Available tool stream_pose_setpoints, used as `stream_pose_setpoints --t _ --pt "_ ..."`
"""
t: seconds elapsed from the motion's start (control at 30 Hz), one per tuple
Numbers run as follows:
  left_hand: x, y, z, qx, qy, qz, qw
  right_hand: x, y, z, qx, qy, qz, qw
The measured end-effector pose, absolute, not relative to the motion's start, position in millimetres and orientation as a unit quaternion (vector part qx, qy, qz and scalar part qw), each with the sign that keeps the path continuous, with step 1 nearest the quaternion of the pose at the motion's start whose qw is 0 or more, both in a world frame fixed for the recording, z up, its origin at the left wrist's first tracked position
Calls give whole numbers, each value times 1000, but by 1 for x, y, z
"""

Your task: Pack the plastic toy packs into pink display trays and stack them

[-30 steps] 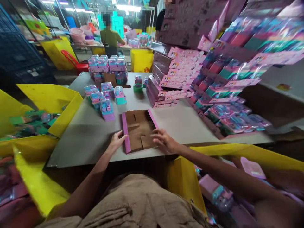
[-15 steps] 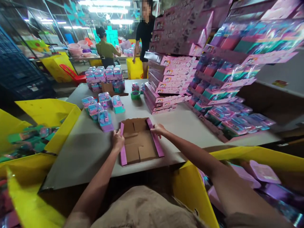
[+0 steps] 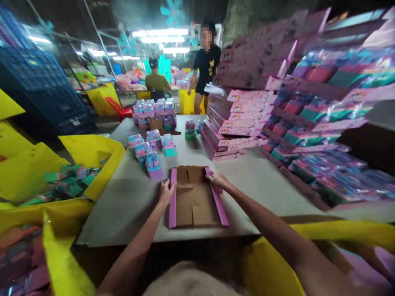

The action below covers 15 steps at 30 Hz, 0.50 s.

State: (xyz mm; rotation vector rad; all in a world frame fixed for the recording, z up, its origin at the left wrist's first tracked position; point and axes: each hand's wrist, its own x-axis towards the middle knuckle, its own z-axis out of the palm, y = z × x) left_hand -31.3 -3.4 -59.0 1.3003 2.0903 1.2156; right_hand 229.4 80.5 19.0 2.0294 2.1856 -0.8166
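A shallow cardboard tray (image 3: pixel 205 205), brown inside with pink-purple side walls, lies on the table before me. My left hand (image 3: pixel 167 191) is closed on its left wall, near the middle. Higher up on the opposite side, my right hand (image 3: pixel 217 181) grips the right wall close to the far corner. Just beyond my left hand stands a small group of clear-lidded toy boxes (image 3: pixel 154 163) with pink, blue and purple parts. No toy box sits inside the tray.
Pink printed trays (image 3: pixel 237 123) are stacked at the back right, beside a tall stack of filled trays (image 3: pixel 321 135). Yellow bins (image 3: pixel 105 181) of toy parts flank the grey table (image 3: pixel 129 218). Two people (image 3: pixel 205 61) are in the background, past more boxed toys (image 3: pixel 154 109).
My view has shifted left and up, so everything sits lower and further right. Both hands keep hold of the tray's side walls.
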Motion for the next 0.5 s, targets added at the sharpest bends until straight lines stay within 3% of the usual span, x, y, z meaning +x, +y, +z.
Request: stream_pose_setpoints --t 0.23,0.43,0.5 --pt "-55 -1 -33 452 671 574 131 227 48 14 622 691 -368 11" --pt "-114 -4 6 356 694 621 79 226 34 23 561 819 -120 23" --pt "-134 -12 24 334 703 623 81 226 35 22 545 833 -86 38"
